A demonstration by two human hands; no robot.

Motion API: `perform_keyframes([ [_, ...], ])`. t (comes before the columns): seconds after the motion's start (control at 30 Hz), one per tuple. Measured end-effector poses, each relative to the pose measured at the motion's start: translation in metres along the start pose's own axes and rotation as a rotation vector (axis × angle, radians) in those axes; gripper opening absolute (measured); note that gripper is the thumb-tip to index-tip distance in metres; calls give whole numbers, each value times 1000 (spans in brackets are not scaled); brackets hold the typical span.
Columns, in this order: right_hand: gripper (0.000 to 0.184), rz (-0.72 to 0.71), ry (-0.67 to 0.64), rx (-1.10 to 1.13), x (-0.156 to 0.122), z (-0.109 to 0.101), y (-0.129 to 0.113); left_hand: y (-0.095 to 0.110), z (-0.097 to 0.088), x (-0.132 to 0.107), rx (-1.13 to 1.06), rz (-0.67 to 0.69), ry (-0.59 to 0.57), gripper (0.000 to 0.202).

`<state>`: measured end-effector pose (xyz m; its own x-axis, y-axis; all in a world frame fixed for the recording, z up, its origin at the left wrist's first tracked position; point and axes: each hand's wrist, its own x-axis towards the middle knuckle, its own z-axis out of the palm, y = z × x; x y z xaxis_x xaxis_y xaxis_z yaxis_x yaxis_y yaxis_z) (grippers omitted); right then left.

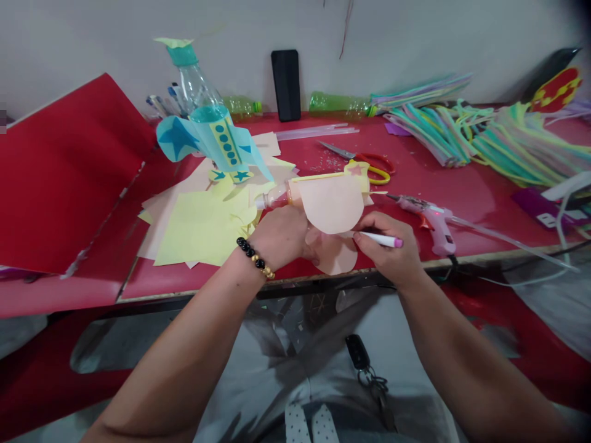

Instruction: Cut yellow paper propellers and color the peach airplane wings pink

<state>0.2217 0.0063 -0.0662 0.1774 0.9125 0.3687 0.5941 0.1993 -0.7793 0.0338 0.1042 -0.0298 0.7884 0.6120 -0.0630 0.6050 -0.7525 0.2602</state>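
Observation:
On the red table near its front edge lies a plastic bottle (278, 194) on its side, wrapped in pale peach paper with a rounded flap (333, 206) hanging over it. A second rounded peach paper piece (339, 255) shows below. My left hand (286, 232), a beaded bracelet at its wrist, is closed on the wrapped bottle from the near side; its fingertips are partly hidden. In my right hand (392, 246) is a white marker (381, 239) with a pink end, pointing left toward the paper flaps. Its tip is hard to make out.
A finished-looking blue bottle rocket (217, 138) stands at left on paper sheets (194, 227). Scissors (364, 163) lie beyond the work, a pink glue gun (434, 224) with its cord at right. Behind are a black phone (286, 85), green bottles (339, 104) and pastel strips (512, 138). A red board (69, 178) leans left.

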Motion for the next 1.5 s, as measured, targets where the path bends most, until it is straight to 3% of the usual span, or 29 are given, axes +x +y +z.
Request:
perform_keyframes([
  [0.27, 6, 2, 1, 95, 8, 6, -3, -16, 1, 2, -209, -18, 116, 78],
  [0.53, 9, -23, -88, 95, 5, 22, -7, -26, 2, 1, -225, 8, 55, 97],
  [0.77, 8, -60, -146, 54, 6, 24, -6, -25, 8, 3, -173, -24, 84, 84],
  [1.0, 9, -91, -146, 18, 6, 28, -5, -20, 8, 3, -88, -23, 102, 41],
  [1.27, 4, -35, 57, -95, 2, 26, -2, -20, 9, 1, -58, 14, 138, 46],
  [1.43, 10, -107, -81, -12, 3, 27, -4, -19, 8, 3, -66, -11, 106, 42],
  [1.5, 9, -128, -75, -15, 3, 28, -3, -19, 8, 4, -63, -23, 98, 40],
])
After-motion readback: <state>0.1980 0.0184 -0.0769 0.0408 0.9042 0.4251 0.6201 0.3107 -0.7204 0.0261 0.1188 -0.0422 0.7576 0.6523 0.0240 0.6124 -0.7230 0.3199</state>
